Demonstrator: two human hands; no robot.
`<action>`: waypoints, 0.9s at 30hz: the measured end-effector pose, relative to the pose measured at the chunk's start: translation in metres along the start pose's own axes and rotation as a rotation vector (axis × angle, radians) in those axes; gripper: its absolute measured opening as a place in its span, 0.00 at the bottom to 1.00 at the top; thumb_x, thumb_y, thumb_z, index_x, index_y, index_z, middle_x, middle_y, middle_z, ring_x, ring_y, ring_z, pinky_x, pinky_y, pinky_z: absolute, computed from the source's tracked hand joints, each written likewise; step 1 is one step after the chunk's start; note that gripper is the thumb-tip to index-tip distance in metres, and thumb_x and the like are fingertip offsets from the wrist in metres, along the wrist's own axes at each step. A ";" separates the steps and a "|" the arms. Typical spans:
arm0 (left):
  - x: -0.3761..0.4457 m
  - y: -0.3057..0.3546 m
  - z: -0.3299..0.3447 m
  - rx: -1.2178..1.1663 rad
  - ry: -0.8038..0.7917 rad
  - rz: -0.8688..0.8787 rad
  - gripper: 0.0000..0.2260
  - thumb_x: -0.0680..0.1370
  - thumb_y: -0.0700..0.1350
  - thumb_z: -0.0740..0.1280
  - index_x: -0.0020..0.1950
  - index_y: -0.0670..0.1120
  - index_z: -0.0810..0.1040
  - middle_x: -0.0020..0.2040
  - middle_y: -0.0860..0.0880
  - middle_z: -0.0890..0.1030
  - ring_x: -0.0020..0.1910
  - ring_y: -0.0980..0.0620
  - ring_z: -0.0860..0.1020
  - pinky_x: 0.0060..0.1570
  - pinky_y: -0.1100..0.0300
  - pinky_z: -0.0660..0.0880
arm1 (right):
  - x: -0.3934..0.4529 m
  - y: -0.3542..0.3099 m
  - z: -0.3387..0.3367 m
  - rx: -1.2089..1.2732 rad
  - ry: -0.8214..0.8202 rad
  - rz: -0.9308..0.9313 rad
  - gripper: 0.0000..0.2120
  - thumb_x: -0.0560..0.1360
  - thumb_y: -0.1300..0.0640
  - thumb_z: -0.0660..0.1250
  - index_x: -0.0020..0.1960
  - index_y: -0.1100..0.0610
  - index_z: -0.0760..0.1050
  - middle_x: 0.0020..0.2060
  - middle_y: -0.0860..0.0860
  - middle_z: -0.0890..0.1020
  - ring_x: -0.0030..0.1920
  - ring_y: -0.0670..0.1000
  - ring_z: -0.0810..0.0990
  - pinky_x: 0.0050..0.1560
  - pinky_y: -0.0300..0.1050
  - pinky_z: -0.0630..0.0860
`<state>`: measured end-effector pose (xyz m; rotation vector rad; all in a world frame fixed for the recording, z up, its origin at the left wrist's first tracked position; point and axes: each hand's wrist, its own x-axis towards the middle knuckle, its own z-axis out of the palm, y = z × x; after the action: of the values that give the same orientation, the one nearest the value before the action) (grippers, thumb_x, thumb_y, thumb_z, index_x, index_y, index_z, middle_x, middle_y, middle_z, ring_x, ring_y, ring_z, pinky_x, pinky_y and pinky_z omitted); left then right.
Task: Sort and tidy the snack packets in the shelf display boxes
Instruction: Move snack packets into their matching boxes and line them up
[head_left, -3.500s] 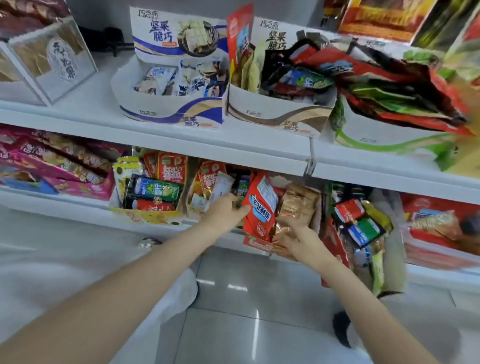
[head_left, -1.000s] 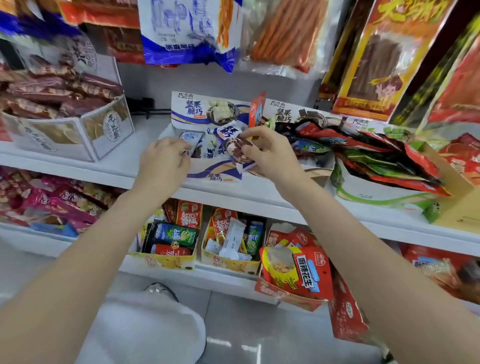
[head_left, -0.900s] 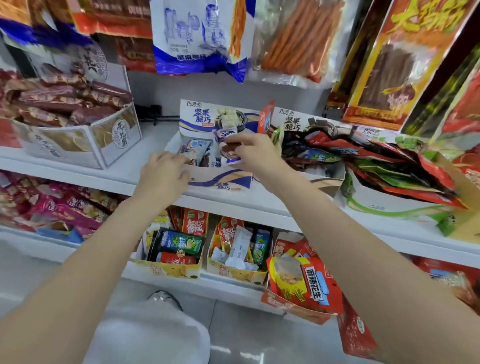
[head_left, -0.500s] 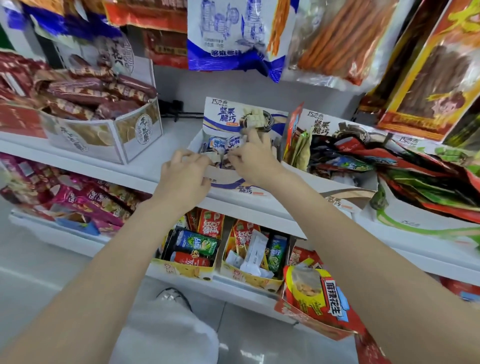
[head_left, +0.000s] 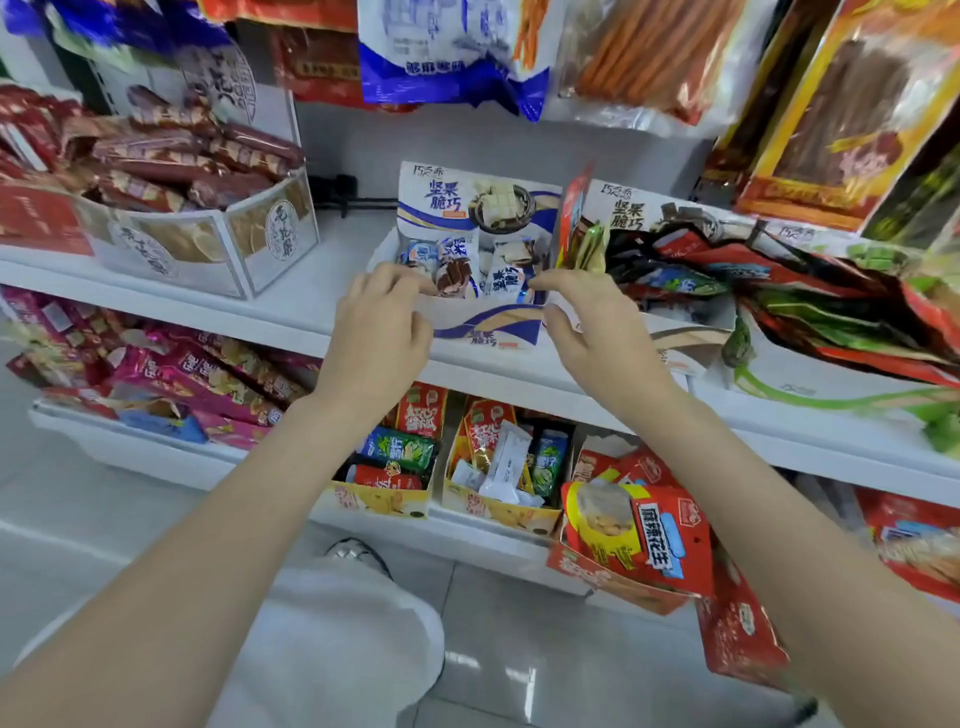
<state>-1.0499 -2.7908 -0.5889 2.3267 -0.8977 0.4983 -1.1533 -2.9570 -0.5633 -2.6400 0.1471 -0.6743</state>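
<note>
Left hand (head_left: 376, 325): fingers curled over the left front lip of the white-and-blue cardboard display box (head_left: 485, 325), apparently to square it.
Right hand (head_left: 584, 325): half-open at the right corner, holding nothing.
Small blue-white snack packets (head_left: 496, 270): inside that box, on the upper white shelf (head_left: 291, 296).

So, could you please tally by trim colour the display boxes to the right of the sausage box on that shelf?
blue-trimmed box: 1
brown-trimmed box: 1
green-trimmed box: 1
Total: 3
</note>
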 end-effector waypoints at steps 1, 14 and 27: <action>-0.008 0.006 0.002 -0.034 0.008 0.038 0.12 0.75 0.35 0.60 0.56 0.41 0.76 0.56 0.43 0.75 0.56 0.42 0.70 0.55 0.49 0.66 | -0.022 0.006 -0.006 0.023 0.044 0.007 0.14 0.77 0.66 0.57 0.61 0.61 0.73 0.58 0.56 0.78 0.60 0.56 0.71 0.55 0.33 0.61; -0.091 0.015 0.131 0.036 -0.767 -0.119 0.17 0.80 0.45 0.59 0.67 0.43 0.68 0.58 0.40 0.77 0.55 0.41 0.75 0.53 0.52 0.72 | -0.160 0.095 0.037 0.026 -0.387 0.274 0.18 0.77 0.65 0.57 0.66 0.57 0.69 0.59 0.55 0.78 0.57 0.56 0.77 0.56 0.49 0.74; -0.071 0.006 0.153 0.234 -0.577 0.039 0.08 0.77 0.44 0.65 0.49 0.40 0.80 0.51 0.44 0.77 0.45 0.42 0.78 0.38 0.57 0.67 | -0.139 0.092 0.075 0.317 -0.335 0.469 0.15 0.77 0.63 0.60 0.63 0.59 0.71 0.52 0.58 0.81 0.51 0.56 0.79 0.55 0.51 0.75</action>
<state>-1.0843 -2.8578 -0.7399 2.7287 -1.1954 -0.0763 -1.2394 -2.9856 -0.7220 -2.2503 0.4958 -0.0860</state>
